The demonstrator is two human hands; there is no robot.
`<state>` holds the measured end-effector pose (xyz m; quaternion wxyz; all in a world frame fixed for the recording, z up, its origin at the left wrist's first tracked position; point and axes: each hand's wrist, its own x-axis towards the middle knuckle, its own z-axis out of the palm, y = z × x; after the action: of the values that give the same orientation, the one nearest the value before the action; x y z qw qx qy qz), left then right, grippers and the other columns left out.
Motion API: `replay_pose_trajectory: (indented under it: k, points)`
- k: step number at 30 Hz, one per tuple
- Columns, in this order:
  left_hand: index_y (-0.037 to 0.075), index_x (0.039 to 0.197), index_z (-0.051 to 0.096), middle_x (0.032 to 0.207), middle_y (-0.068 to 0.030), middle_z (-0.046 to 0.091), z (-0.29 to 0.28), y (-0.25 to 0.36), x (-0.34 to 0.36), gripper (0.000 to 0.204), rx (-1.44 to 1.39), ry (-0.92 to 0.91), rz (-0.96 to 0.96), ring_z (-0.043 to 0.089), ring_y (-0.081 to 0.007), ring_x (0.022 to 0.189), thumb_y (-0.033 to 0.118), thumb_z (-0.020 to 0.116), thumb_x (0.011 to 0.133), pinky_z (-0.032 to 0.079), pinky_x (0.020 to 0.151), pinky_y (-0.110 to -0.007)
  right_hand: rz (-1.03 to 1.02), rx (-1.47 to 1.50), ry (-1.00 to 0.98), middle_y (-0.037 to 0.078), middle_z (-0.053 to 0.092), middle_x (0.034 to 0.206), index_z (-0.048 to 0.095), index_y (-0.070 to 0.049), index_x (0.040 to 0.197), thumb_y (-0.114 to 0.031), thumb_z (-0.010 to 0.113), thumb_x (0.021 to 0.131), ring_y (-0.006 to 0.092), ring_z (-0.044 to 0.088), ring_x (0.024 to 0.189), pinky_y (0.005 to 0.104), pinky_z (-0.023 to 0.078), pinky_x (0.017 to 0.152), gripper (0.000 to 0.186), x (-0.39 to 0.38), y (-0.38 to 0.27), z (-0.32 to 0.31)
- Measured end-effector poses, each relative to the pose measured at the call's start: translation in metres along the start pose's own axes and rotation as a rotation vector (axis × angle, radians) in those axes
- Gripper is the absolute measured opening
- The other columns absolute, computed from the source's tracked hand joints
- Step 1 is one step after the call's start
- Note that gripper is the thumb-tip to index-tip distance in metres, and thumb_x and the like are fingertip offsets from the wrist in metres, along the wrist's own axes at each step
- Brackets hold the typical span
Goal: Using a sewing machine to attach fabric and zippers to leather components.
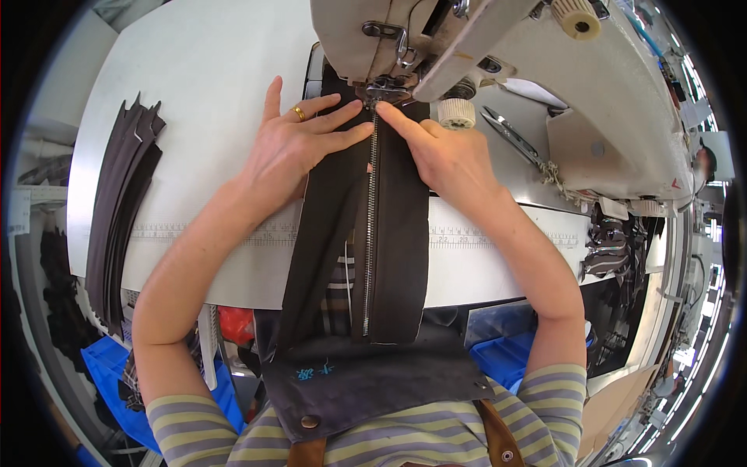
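Note:
A long metal zipper (pixel 369 241) lies lengthwise on strips of dark brown fabric (pixel 401 257), its upper end under the sewing machine's presser foot (pixel 387 90). My left hand (pixel 289 149), with a gold ring, rests open and spread on the fabric left of the zipper; its fingertips reach close to the foot. From the right, my right hand (pixel 461 162) presses its stretched index finger on the zipper tape just in front of the foot. Its other fingers are curled and its thumb is hidden. The fabric's lower end hangs over the table edge toward my dark apron (pixel 373 389).
The sewing machine (pixel 615 109) fills the upper right. Thread snips (pixel 513 136) lie beside its base. A stack of dark fabric strips (pixel 123 210) hangs off the white table's (pixel 210 86) left side. Bundled zippers (pixel 608 245) sit at the right. Blue bins (pixel 117 381) stand below.

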<state>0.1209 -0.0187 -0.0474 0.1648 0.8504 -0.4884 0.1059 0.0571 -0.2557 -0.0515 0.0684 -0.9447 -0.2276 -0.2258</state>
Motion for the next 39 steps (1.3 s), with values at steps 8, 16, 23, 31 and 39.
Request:
replay_pose_trajectory:
  k: [8,16,23,31,39]
  points:
    - [0.026,0.125,0.064,0.135,-0.0026,0.058,-0.001,0.0,0.001,0.068,-0.013,-0.01,-0.015,0.052,-0.0267,0.125,0.0,0.071,0.063,0.016,0.111,-0.066,0.031,0.146,0.076,0.002,0.061,0.069,0.058,-0.026,0.131,-0.009,0.064,0.086,0.0206,0.057,0.05,0.0307,0.045,0.046,0.048,0.001,0.005,0.01]
    - [0.007,0.143,0.043,0.147,-0.0113,0.044,-0.005,0.036,-0.069,0.066,-0.354,0.114,-0.336,0.029,-0.0317,0.142,0.03,0.067,0.087,0.009,0.114,-0.058,0.082,0.659,-0.249,0.011,0.044,0.143,0.046,-0.015,0.141,-0.04,0.084,0.067,0.0347,0.038,0.134,0.0485,0.037,0.104,0.087,-0.07,-0.026,-0.067]
    - [0.012,0.146,0.042,0.144,-0.0086,0.048,-0.031,0.083,-0.094,0.063,-0.193,-0.252,-0.116,0.048,-0.029,0.13,0.031,0.063,0.089,0.01,0.111,-0.065,-0.108,0.131,-0.344,0.009,0.035,0.153,0.05,-0.018,0.139,-0.01,0.057,0.079,0.031,0.036,0.137,0.0471,0.036,0.107,0.061,-0.099,-0.096,-0.074]
    - [0.017,0.136,0.055,0.129,-0.0095,0.06,-0.024,0.084,-0.1,0.051,-0.097,-0.158,-0.025,0.056,-0.0342,0.118,0.027,0.064,0.087,0.015,0.105,-0.072,-0.061,0.227,-0.325,0.011,0.055,0.135,0.063,-0.01,0.124,-0.002,0.061,0.071,0.0318,0.049,0.127,0.0456,0.036,0.107,0.053,-0.096,-0.104,-0.087]
    - [0.018,0.129,0.06,0.131,-0.0083,0.058,-0.024,0.088,-0.101,0.051,-0.035,-0.117,0.024,0.051,-0.0329,0.124,0.022,0.066,0.079,0.015,0.106,-0.072,0.0,0.372,-0.171,0.01,0.056,0.13,0.063,-0.008,0.119,-0.024,0.071,0.083,0.0291,0.051,0.12,0.0421,0.043,0.1,0.04,-0.076,-0.098,-0.057]
